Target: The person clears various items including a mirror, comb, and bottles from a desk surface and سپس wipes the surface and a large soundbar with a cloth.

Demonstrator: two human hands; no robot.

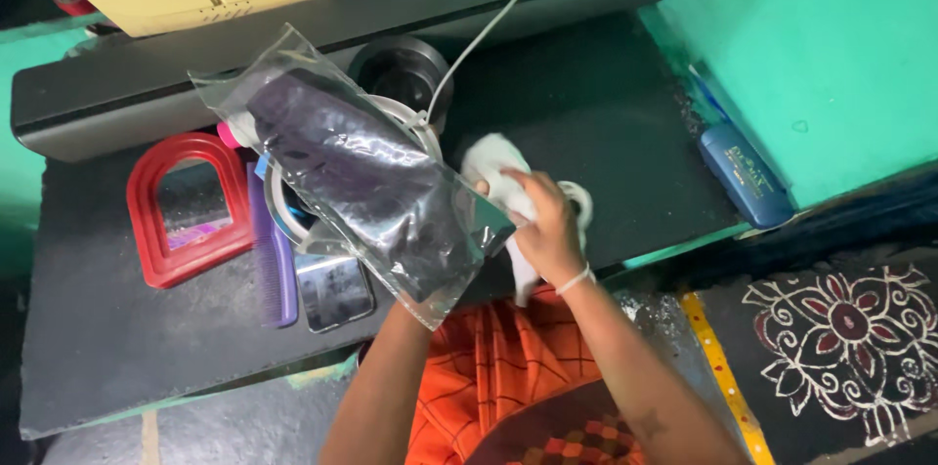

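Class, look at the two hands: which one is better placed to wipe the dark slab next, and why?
The right hand, probably. It already grips the white cloth, pressed on the dark slab. The left hand is hidden behind the clear plastic pouch it seems to hold up.

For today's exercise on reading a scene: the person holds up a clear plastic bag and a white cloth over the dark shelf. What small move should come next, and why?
Probably bring the right hand with the white cloth to the clear plastic bag. The bag is raised and tilted over the shelf, apparently from underneath by the hidden left hand, and the cloth is bunched right beside its lower edge, so the two are nearly meeting.
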